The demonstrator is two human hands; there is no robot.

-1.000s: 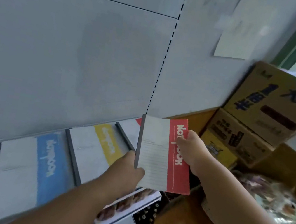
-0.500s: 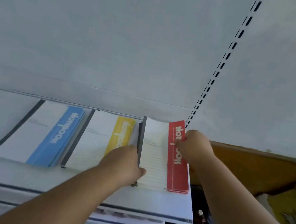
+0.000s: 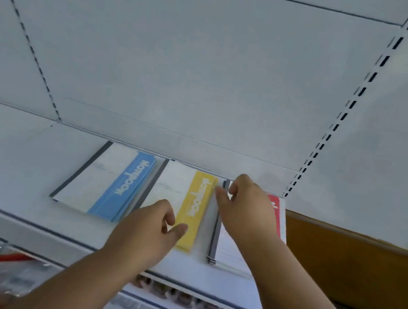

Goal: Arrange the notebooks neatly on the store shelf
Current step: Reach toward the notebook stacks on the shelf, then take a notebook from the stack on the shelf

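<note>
Three notebook stacks lie flat in a row on the white shelf [image 3: 37,154]: the blue notebooks [image 3: 110,182] on the left, the yellow notebooks [image 3: 185,199] in the middle, the red notebooks [image 3: 275,213] at the right end. The right hand [image 3: 247,209] hovers over the red stack, grip released, fingers loosely curled, holding nothing. The left hand [image 3: 148,228] hangs over the yellow stack's near edge, equally relaxed, with blurred goods on the lower shelf [image 3: 187,301] beneath

Blue-striped notebook [image 3: 123,184], yellow-striped notebook [image 3: 196,206], red-striped notebook [image 3: 274,211]
</note>
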